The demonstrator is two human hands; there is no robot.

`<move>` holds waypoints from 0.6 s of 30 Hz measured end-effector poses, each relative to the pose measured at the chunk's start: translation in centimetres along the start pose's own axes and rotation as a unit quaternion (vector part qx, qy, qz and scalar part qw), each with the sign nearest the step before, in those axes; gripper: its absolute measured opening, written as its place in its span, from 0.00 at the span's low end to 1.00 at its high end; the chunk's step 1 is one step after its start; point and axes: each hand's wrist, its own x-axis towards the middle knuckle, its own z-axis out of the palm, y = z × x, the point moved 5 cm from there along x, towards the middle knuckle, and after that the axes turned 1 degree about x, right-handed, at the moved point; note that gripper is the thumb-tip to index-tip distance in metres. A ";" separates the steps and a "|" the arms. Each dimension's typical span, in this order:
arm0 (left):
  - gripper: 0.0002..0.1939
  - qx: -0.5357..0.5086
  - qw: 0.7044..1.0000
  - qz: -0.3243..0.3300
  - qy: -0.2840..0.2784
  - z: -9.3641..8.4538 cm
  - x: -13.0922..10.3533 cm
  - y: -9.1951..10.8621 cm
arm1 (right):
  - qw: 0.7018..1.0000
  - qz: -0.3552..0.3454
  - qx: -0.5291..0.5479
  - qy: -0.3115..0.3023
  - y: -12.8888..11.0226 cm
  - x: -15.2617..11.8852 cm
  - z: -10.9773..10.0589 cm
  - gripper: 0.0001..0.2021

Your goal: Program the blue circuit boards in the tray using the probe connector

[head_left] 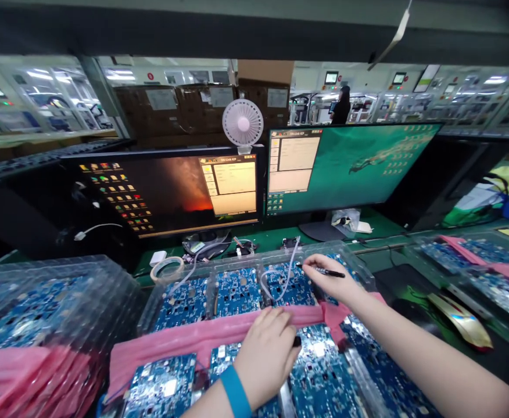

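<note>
With a clock laid over the tray, twelve towards the monitors: straight ahead, a clear plastic tray (147,309) holding blue circuit boards (238,290) in a far row and a near row, with a pink strip (176,335) across the middle from nine to three o'clock.

Right hand (326,274) at one o'clock, fingers clamped on a slim black pen-like tool (332,273), tip at the far row; contact with a board impossible to tell. Left hand (266,350) near the clock's centre, over the pink strip and near row, fingers bent and close together; beside the thumb, a dark piece (297,341) too hidden to name, so no telling whether gripped. At half past twelve, a white cable (290,273) looped over a far-row board.

Apparently mid-work. Done, by the look of it: boards seated in both rows, tool in hand. Left, presumably: work with the tool along the far row, perhaps the near row too; no visible mark to sort finished boards from unfinished. At nine o'clock, stacked trays (117,302) of similar boards, finished or waiting impossible to say. At eleven and one o'clock, a left monitor (171,191) and a right monitor (359,174), window text too fine to read for any result.
</note>
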 end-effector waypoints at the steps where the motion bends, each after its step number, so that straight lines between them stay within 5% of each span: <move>1: 0.11 0.005 1.000 0.000 -0.006 0.2 0.3 -0.1 | 1.000 0.003 0.001 -0.003 0.6 0.3 0.3 0.12; 10: 0.15 -0.035 0.992 -0.056 -0.111 1.9 1.5 -1.0 | 0.999 0.031 -0.006 -0.011 1.9 0.5 0.6 0.11; 18: 0.16 -0.026 0.991 -0.045 -0.122 2.4 1.7 -1.0 | 0.999 0.042 -0.019 -0.012 2.5 0.4 0.8 0.10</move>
